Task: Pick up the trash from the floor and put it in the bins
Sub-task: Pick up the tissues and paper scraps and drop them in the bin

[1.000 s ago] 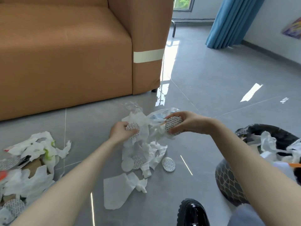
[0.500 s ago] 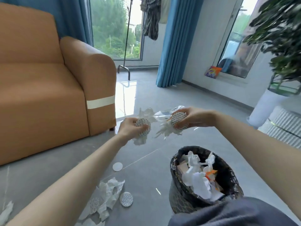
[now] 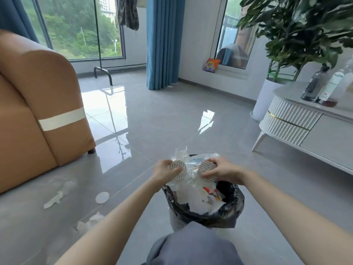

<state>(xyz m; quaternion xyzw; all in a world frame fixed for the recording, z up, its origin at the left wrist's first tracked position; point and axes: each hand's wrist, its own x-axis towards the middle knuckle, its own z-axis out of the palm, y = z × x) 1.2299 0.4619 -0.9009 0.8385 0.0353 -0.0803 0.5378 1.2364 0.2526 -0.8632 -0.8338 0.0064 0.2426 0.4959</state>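
The round bin lined with black plastic (image 3: 230,212) stands near, heaped full. Over its far rim hangs a crumpled bundle of clear film and white paper (image 3: 191,162): light, limp, best gripped by bunched folds. Left hand (image 3: 162,172) and right hand (image 3: 224,172) each pinch it against a round dotted disc.

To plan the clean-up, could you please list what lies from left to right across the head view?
Sofa, white floor disc, left hand, right hand (each gripping trash), white cabinet.
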